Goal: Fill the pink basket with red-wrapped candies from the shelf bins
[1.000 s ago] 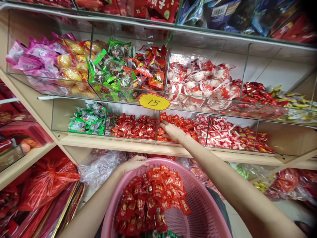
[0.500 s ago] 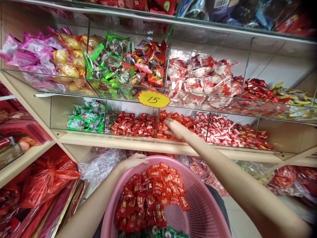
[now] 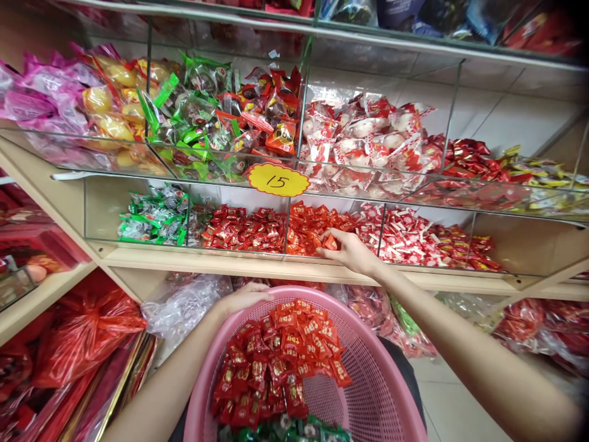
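Note:
My left hand (image 3: pixel 246 298) grips the far rim of a pink plastic basket (image 3: pixel 385 344). Inside the basket lie orange-red wrapped candies (image 3: pixel 306 334), darker red ones (image 3: pixel 257 374) and some green-wrapped ones (image 3: pixel 294 428) at the near side. At the lower shelf, my right hand (image 3: pixel 348 250) has its fingers closed around orange-red wrapped candies (image 3: pixel 330 243); how many is hidden. Just behind it is the compartment's pile of the same orange-red candies (image 3: pixel 301 221).
Clear dividers separate dark red candies (image 3: pixel 243 230), green candies (image 3: pixel 154 212) and red-white candies (image 3: pixel 405 230). A yellow price tag (image 3: pixel 278 179) reading 15 hangs above. The wooden shelf edge (image 3: pixel 221 263) runs between basket and compartments. Below left sits a red plastic bag (image 3: pixel 89 331).
My right hand has drawn back right and toward me from the pile, now with orange-red candies in its fingers. My left hand stays on the basket rim. The view has shifted slightly.

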Available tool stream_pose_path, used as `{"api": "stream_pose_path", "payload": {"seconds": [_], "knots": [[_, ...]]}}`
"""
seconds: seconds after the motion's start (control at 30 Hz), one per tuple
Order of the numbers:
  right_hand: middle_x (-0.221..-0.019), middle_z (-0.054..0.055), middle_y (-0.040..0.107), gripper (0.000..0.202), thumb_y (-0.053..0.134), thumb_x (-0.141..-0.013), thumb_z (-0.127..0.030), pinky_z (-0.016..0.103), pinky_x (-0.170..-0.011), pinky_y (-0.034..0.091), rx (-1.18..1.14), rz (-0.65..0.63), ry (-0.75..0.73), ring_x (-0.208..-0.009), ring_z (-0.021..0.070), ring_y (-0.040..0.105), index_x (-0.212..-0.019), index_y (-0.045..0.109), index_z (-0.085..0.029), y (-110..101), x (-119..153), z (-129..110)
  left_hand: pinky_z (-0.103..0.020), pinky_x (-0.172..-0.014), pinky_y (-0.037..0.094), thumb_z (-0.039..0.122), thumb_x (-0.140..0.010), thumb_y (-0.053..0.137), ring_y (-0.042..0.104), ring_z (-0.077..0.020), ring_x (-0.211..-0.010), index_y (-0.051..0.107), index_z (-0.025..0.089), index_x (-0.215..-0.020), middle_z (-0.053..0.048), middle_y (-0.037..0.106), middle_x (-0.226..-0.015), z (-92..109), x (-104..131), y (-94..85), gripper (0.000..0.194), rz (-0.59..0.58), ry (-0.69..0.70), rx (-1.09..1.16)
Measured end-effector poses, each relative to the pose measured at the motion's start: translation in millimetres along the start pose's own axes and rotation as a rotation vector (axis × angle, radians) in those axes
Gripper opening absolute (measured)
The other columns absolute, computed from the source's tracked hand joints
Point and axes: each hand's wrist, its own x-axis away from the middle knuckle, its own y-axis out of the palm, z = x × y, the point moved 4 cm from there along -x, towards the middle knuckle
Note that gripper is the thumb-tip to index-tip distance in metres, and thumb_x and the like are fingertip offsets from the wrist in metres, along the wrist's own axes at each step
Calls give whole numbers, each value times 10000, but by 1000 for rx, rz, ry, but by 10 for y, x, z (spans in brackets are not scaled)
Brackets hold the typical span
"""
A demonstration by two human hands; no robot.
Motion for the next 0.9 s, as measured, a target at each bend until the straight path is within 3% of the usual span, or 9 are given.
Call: {"api": "stream_pose_path", "payload": {"seconds": [0.27, 0.5, 0.7, 0.9], "knots": [[-640, -29, 492, 339, 556, -664, -460, 203, -494, 341, -379, 108, 210, -539, 77, 406, -795, 533, -148, -43, -16, 250, -218, -619, 369, 391, -666, 543, 525, -143, -682, 635, 143, -839, 1, 619, -757, -4, 9, -16, 316, 10, -6, 10], [-649, -27, 499, 292, 575, -672, -419, 219, -534, 364, -363, 129, 158, -565, 84, 435, -796, 526, -160, -182, 87, 14, -220, -628, 373, 397, -667, 534, 533, -153, -707, 633, 143, -875, -5, 632, -800, -7, 6, -12, 342, 5, -21, 7], [-712, -2, 539, 244, 540, -722, -383, 245, -568, 392, -375, -76, 142, -613, 105, 474, -861, 503, -186, -97, 449, -381, -227, -649, 377, 390, -667, 541, 546, -168, -742, 636, 156, -898, -10, 641, -843, -29, 5, -8, 342, 21, -37, 12], [-655, -37, 491, 243, 503, -755, -395, 223, -540, 356, -275, -267, 158, -575, 91, 431, -883, 514, -189, 296, 843, -312, -229, -646, 383, 413, -663, 542, 550, -174, -744, 629, 154, -926, -10, 644, -851, 29, 38, 12, 379, 5, -50, 24]]}}
